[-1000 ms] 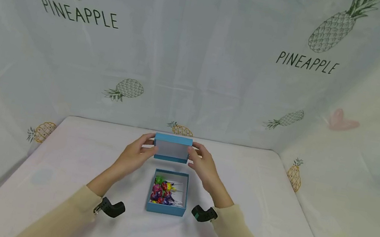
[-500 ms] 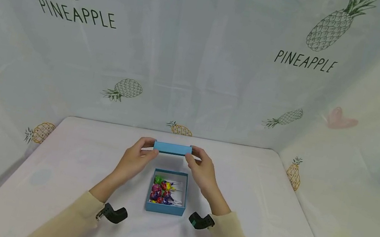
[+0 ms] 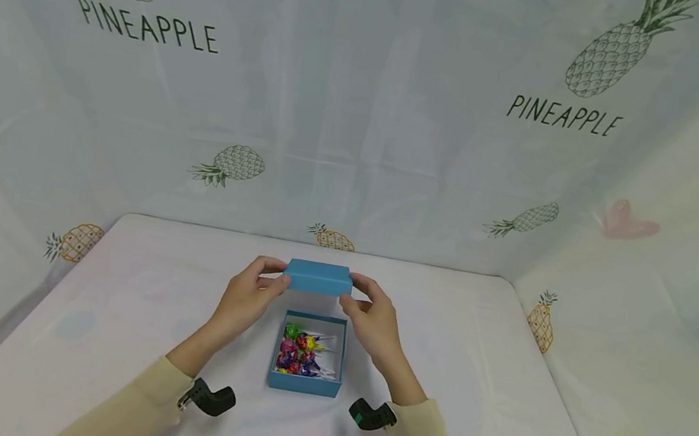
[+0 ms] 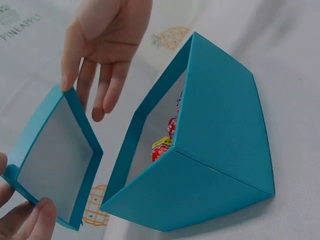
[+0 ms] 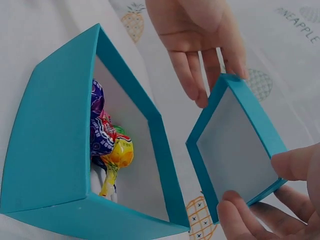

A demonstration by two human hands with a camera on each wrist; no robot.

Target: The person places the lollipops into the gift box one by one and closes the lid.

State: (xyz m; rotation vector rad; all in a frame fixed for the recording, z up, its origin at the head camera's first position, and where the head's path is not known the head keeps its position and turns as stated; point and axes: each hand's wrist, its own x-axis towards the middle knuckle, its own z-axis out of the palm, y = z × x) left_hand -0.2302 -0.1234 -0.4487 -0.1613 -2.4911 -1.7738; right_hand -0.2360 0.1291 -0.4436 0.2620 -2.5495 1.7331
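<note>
Both hands hold a blue box lid (image 3: pixel 318 278) in the air, just behind and above the open box. My left hand (image 3: pixel 244 298) pinches the lid's left side, and my right hand (image 3: pixel 377 321) pinches its right side. In the head view the lid's outer face shows; its white inside (image 4: pixel 57 155) appears in the left wrist view. On the table stands the matching blue box (image 3: pixel 304 385), apart from the lid. Several wrapped lollipops (image 3: pixel 298 352) lie inside, with colourful heads at the left and sticks pointing right. Some lollipops are hidden by the box wall in the wrist views.
A white cloth covers the table (image 3: pixel 454 421). Behind it hangs a pale curtain (image 3: pixel 363 135) printed with pineapples, which also runs along the sides. A black wrist device (image 3: pixel 210 398) sits at the left cuff, and another black device (image 3: pixel 372 415) at the right.
The lid has turned in the hands: its white inside faced the head camera earlier, then only its blue edge, and now its outer face. The box and lollipops have stayed put.
</note>
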